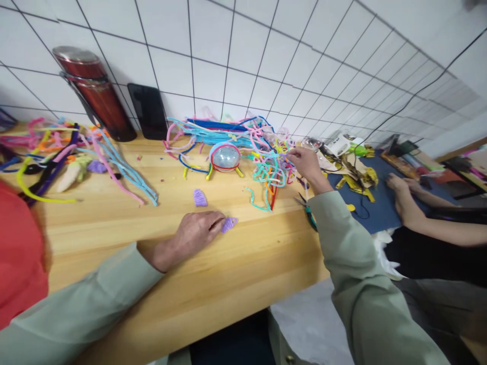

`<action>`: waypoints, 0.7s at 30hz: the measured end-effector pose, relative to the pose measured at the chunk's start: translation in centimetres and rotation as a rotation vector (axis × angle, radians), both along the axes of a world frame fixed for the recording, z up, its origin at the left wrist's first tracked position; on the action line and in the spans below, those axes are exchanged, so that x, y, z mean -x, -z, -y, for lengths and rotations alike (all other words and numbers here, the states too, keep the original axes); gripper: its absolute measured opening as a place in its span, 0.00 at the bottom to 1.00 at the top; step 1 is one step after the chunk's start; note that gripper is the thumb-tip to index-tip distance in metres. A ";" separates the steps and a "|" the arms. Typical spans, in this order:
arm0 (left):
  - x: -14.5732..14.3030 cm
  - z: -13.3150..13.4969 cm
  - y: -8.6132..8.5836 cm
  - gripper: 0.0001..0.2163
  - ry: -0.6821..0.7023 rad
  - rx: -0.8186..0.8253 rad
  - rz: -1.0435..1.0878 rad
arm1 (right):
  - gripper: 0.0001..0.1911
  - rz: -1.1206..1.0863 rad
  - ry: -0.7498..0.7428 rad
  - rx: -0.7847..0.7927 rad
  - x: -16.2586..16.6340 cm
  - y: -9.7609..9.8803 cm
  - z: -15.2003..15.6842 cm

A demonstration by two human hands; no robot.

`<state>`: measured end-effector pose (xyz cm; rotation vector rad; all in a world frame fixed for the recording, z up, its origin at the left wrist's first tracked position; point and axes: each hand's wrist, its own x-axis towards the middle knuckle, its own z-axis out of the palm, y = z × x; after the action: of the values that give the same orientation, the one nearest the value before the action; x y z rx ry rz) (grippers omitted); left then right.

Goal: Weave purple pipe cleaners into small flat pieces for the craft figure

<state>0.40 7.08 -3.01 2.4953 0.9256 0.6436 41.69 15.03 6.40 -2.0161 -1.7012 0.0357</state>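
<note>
My left hand (196,234) is closed over the wooden table, its fingertips pinching a small purple pipe-cleaner piece (230,224). A second ribbed purple piece (200,197) lies just beyond it. My right hand (305,163) reaches to the right end of a tangled heap of coloured pipe cleaners (268,170). Its fingers are drawn together there, and what they grip is too small to make out. Left of the heap stands a clear round ball (225,157) with a red band and yellow feet. Scissors with teal handles (311,218) lie beneath my right forearm.
A red thermos (91,96) and a black phone (147,111) stand against the tiled wall. More pipe cleaners (125,167) lie at the left, near a red cloth (19,253). Another person's hands (403,192) rest at a blue mat (384,213) with gold scraps (357,180).
</note>
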 end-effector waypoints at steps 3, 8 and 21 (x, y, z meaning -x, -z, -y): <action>0.1 -0.1 -0.1 0.13 0.012 0.005 0.016 | 0.09 -0.009 -0.029 0.019 -0.2 -0.4 0.1; -1.9 -0.6 -2.4 0.12 0.071 -0.048 0.026 | 0.10 -0.041 -0.046 0.026 0.9 -0.3 0.8; -20.4 -11.0 -4.0 0.19 0.138 -0.145 -0.123 | 0.08 -0.008 -0.005 0.017 2.4 -0.5 1.9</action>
<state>20.78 18.12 0.97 2.7255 0.7640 0.5343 39.27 13.18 6.92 -2.0216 -1.7065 0.0595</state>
